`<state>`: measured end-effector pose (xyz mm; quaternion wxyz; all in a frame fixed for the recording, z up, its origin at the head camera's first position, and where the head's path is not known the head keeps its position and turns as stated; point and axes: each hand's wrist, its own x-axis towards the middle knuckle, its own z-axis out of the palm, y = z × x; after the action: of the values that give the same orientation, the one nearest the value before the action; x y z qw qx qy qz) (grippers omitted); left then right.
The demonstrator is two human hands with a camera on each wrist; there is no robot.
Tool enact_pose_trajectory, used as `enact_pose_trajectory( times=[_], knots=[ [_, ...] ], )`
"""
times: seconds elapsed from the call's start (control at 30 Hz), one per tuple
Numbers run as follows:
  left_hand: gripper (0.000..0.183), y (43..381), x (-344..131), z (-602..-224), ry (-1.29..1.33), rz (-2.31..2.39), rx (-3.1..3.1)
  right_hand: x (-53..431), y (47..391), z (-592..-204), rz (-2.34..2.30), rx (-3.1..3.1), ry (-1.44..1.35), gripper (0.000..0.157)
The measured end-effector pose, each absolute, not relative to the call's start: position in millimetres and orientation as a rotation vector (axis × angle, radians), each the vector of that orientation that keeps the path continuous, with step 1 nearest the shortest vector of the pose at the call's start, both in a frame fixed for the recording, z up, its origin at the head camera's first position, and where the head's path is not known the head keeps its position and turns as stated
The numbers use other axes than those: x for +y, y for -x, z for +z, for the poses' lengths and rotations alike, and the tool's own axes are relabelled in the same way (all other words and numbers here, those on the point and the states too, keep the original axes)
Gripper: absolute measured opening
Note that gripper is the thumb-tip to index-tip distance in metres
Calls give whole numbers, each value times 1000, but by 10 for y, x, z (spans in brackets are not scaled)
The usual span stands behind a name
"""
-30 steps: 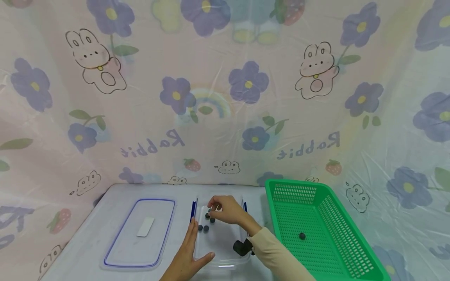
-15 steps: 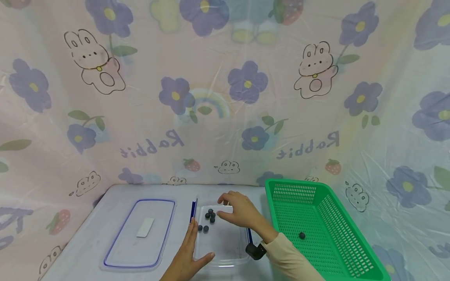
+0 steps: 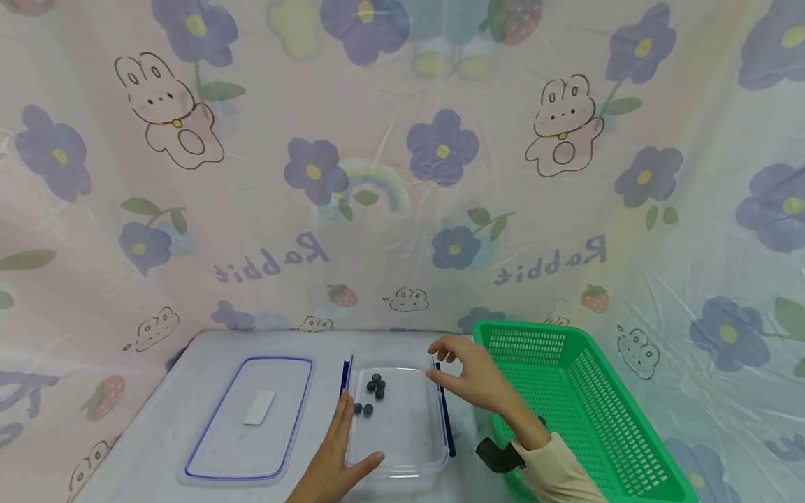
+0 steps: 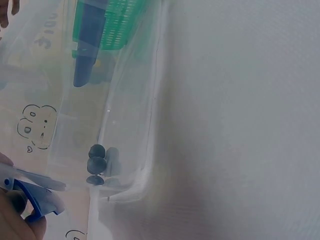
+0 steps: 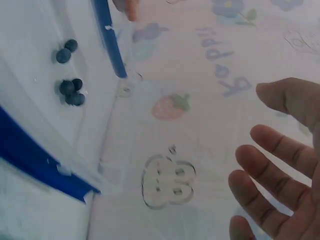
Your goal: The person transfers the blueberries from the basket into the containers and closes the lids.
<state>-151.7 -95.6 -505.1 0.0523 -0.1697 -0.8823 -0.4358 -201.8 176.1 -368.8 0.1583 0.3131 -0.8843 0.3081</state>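
A clear plastic container (image 3: 402, 440) with blue side latches stands mid-table, holding several dark blueberries (image 3: 368, 409) near its left wall. My left hand (image 3: 339, 454) rests against that left side, fingers straight along it and thumb spread over the front corner. In the left wrist view, part of the left hand (image 4: 17, 222) shows beside a blue latch (image 4: 42, 200). My right hand (image 3: 472, 374) hovers between the container and the green basket, fingers loosely bent and holding nothing. The right wrist view shows the right hand (image 5: 285, 175) with thumb and fingers apart.
To the right stands the green perforated basket (image 3: 591, 426); a blueberry (image 3: 542, 420) in it is partly hidden by my right wrist. A clear lid (image 3: 220, 447) with a blue seal lies at left, a white rectangular piece (image 3: 259, 407) on it. A printed curtain (image 3: 390, 230) hangs behind.
My right hand has moved right, from the blueberries in the container, out past its right wall toward the basket. The blueberries it covered now show. My left hand has stayed in place.
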Motion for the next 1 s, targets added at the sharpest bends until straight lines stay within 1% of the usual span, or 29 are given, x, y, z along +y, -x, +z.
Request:
enact_pose_trajectory(
  times=[0.27, 0.47, 0.6, 0.73, 0.83, 1.0],
  knots=[
    [105, 1509, -957, -5049, 554, -1298, -2649, 2250, 1946, -3566, 919, -2494, -733, 22],
    [105, 1509, -958, -5051, 548, -1300, -2657, 2654, 1936, -3531, 1188, -2553, -656, 21],
    [106, 1510, -959, -5054, 539, -1313, -2671, 2886, 1975, -3601, 1367, -2574, -681, 21],
    [106, 1516, -960, -5050, 534, -1320, -2678, 3061, 2047, -3675, 1522, -2678, -675, 26],
    [105, 1523, -961, -5050, 535, -1319, -2675, 3173, 2105, -3749, 1564, -2771, -661, 30],
    [105, 1518, -961, -5064, 530, -1332, -2680, 3360, 2176, -3959, 1605, -2836, -697, 31]
  ],
)
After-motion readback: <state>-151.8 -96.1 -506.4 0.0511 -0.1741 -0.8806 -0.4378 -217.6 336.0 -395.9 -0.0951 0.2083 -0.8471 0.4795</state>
